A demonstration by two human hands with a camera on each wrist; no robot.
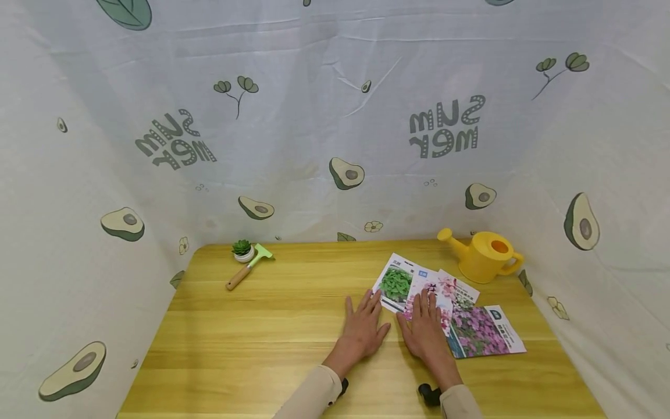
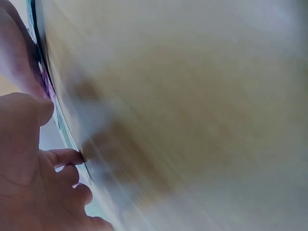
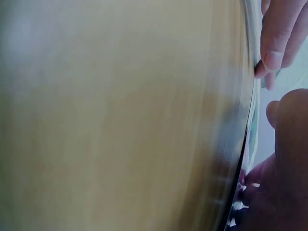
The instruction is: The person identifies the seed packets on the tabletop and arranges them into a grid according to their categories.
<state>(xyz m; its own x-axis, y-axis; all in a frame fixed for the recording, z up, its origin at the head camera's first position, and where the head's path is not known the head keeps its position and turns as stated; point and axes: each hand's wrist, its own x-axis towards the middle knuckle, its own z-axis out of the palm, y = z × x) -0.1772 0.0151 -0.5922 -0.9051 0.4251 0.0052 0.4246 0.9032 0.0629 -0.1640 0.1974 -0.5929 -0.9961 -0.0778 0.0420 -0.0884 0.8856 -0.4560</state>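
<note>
Head view: left grip (image 1: 362, 329) has fingers extended, slightly spread, tips at edge of leafy packet (image 1: 395, 284); right grip (image 1: 425, 333) has fingers extended onto pink-flower packet (image 1: 445, 304). Neither pinches anything. Both packets overlap on right side of table (image 1: 251, 331), purple-flower packet (image 1: 481, 331) lying to their right. I judge step in hand as arranging packets; next move calls for light, even fingertip pressure, sliding without creasing.

Left hand (image 1: 362, 330) has room leftward, right hand (image 1: 425, 330) blocks rightward
</note>
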